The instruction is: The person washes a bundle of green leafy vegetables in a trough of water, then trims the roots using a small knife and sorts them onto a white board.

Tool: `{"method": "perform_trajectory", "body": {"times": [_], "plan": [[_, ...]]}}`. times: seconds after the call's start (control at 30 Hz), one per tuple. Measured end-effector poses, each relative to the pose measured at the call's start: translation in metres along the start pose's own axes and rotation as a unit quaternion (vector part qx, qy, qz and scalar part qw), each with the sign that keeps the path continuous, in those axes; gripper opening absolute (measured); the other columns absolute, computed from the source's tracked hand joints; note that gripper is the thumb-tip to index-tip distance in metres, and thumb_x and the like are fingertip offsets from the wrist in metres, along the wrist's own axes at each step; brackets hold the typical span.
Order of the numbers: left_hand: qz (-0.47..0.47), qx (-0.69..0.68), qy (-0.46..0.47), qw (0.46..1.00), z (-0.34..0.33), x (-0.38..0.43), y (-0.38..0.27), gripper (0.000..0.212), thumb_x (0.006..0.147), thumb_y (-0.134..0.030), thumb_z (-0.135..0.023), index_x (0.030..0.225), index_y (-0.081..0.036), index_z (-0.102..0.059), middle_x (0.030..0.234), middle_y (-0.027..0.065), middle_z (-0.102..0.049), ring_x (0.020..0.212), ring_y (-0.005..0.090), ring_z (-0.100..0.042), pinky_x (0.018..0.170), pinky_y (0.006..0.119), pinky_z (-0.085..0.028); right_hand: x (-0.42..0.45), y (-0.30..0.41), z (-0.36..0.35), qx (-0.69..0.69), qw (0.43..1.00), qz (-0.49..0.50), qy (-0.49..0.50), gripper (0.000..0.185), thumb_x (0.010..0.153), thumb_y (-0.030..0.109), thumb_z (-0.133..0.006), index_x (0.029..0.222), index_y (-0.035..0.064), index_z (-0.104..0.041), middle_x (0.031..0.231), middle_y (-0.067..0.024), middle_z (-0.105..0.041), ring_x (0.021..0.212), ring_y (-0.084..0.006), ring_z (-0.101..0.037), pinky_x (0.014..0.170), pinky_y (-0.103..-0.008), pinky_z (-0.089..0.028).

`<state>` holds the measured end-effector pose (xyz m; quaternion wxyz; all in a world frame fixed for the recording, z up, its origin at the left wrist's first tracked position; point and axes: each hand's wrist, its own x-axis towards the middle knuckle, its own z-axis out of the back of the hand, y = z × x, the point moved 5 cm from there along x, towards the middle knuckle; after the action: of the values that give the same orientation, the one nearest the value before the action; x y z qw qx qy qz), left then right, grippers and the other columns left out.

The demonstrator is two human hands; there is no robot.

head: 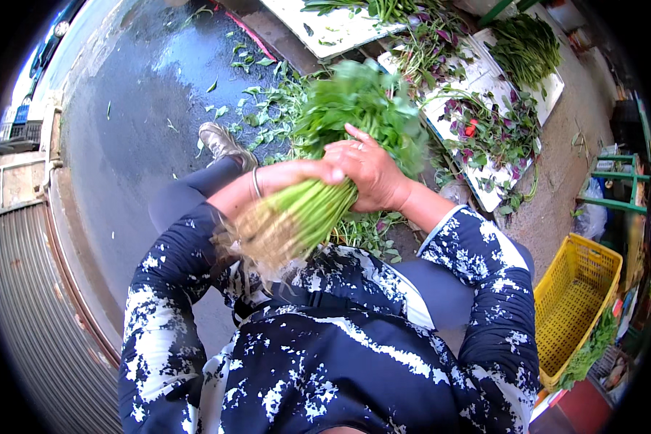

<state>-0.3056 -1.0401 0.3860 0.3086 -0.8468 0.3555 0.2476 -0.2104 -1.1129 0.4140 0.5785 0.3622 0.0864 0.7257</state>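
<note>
A thick bunch of leafy green vegetables (325, 209) is gripped between both hands in front of my chest. Its pale roots point toward me at the lower left, and its blurred leaves spread away above. My right hand (371, 171) wraps the stems just below the leaves, a ring on one finger. From the left, my left hand (317, 172) presses across the same stems, its fingers partly hidden behind the bunch. Loose green leaves (274, 106) litter the wet ground beyond, and more trimmings (371, 233) lie below the bunch.
Purple-and-green leafy stems (491, 127) lie on a white foam board (485, 187) at the right. Another green bunch (526, 49) rests farther back, near a second white board (325, 32). A yellow plastic crate (575, 304) stands at lower right, below a green metal frame (613, 203).
</note>
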Motion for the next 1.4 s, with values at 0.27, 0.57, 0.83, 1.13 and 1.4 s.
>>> {"method": "perform_trajectory", "body": {"times": [0.27, 0.57, 0.83, 1.13, 1.4], "plan": [[-0.039, -0.126, 0.04, 0.99, 0.03, 0.02, -0.03, 0.082, 0.079, -0.072, -0.018, 0.111, -0.002, -0.046, 0.082, 0.0236, -0.061, 0.078, 0.0384, -0.063, 0.05, 0.038, -0.05, -0.01, -0.067, 0.021, 0.307, 0.892, -0.319, -0.096, 0.058, 0.055, 0.015, -0.077, 0.104, 0.0015, -0.051, 0.091, -0.0071, -0.061, 0.081, -0.0161, -0.059, 0.075, -0.0286, -0.048], [-0.354, 0.216, -0.395, 0.819, 0.07, 0.006, -0.058, 0.06, 0.076, -0.05, -0.06, 0.11, -0.001, -0.054, 0.089, 0.0113, -0.061, 0.084, 0.0181, -0.059, 0.073, 0.029, -0.046, -0.04, -0.1, 0.02, 0.463, 0.747, -0.443, -0.176, 0.048, 0.062, 0.015, -0.065, 0.106, 0.0, -0.053, 0.093, -0.007, -0.059, 0.081, -0.0149, -0.057, 0.075, -0.027, -0.046], [-0.371, 0.382, -0.285, 0.797, 0.046, 0.074, -0.009, 0.125, 0.044, -0.062, -0.075, 0.135, -0.001, -0.016, 0.138, 0.0244, -0.02, 0.131, 0.0376, -0.009, 0.106, 0.049, -0.005, -0.023, -0.107, -0.026, 0.474, 0.692, -0.5, -0.215, 0.029, 0.064, 0.009, -0.066, 0.09, -0.0014, -0.059, 0.078, -0.0064, -0.062, 0.067, -0.0154, -0.059, 0.064, -0.0263, -0.047], [-0.376, 0.142, -0.208, 0.892, 0.086, 0.069, 0.011, 0.048, 0.058, -0.006, -0.07, 0.103, 0.001, -0.054, 0.094, 0.0049, -0.059, 0.087, 0.0151, -0.053, 0.08, 0.029, -0.043, -0.005, -0.112, -0.058, 0.449, 0.636, -0.623, -0.079, 0.074, 0.065, 0.04, -0.073, 0.113, -0.0082, -0.045, 0.114, -0.0238, -0.048, 0.106, -0.0278, -0.047, 0.089, -0.0423, -0.036], [-0.371, 0.068, -0.182, 0.908, 0.136, 0.081, 0.02, 0.032, 0.066, -0.002, -0.066, 0.097, 0.002, -0.058, 0.088, 0.0048, -0.061, 0.077, 0.0141, -0.057, 0.071, 0.028, -0.046, -0.059, -0.105, -0.078, 0.325, 0.688, -0.641, 0.099, 0.076, 0.069, 0.052, -0.066, 0.116, -0.0044, -0.047, 0.108, -0.0203, -0.055, 0.099, -0.025, -0.053, 0.084, -0.0365, -0.042]]}}
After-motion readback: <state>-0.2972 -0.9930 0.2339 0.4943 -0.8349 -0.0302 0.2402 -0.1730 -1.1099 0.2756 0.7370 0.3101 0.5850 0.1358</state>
